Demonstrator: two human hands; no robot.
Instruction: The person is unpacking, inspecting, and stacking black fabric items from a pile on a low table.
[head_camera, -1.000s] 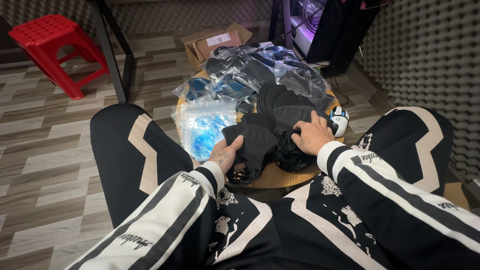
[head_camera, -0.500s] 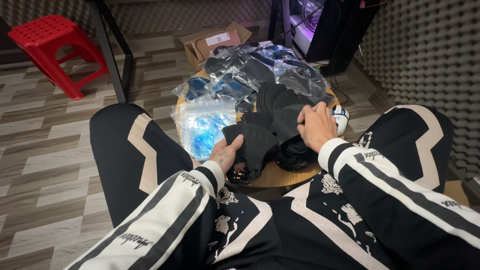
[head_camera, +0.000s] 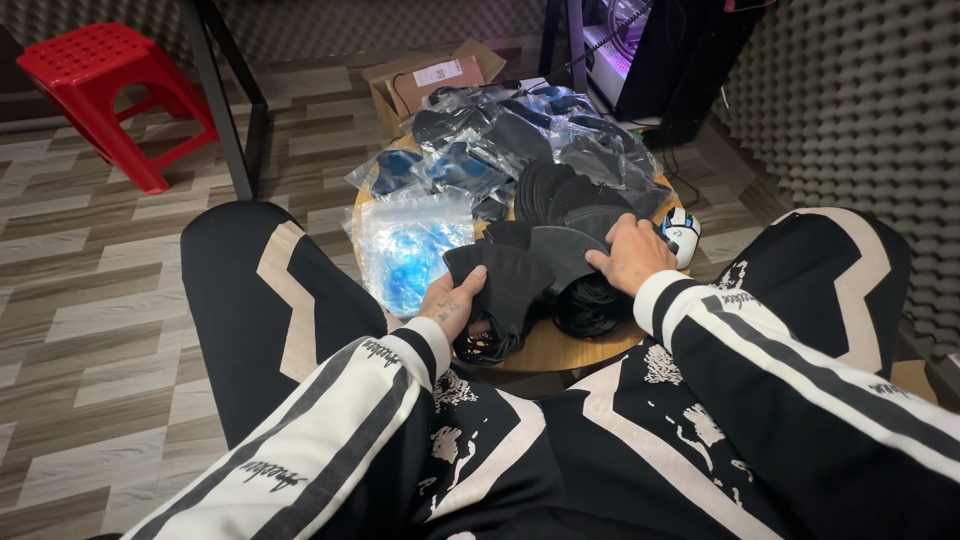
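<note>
Black piece (head_camera: 525, 270) lies at the table's (head_camera: 560, 350) near edge, long axis left to right. Left hand (head_camera: 452, 300) pinches its left end, thumb on top; right hand (head_camera: 630, 255) presses flat on its right end. Hands apart, equally near.

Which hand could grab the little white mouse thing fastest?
Probably the right hand. It rests on the black pieces right beside the white mouse, while the left hand is on the far side of the pile.
</note>
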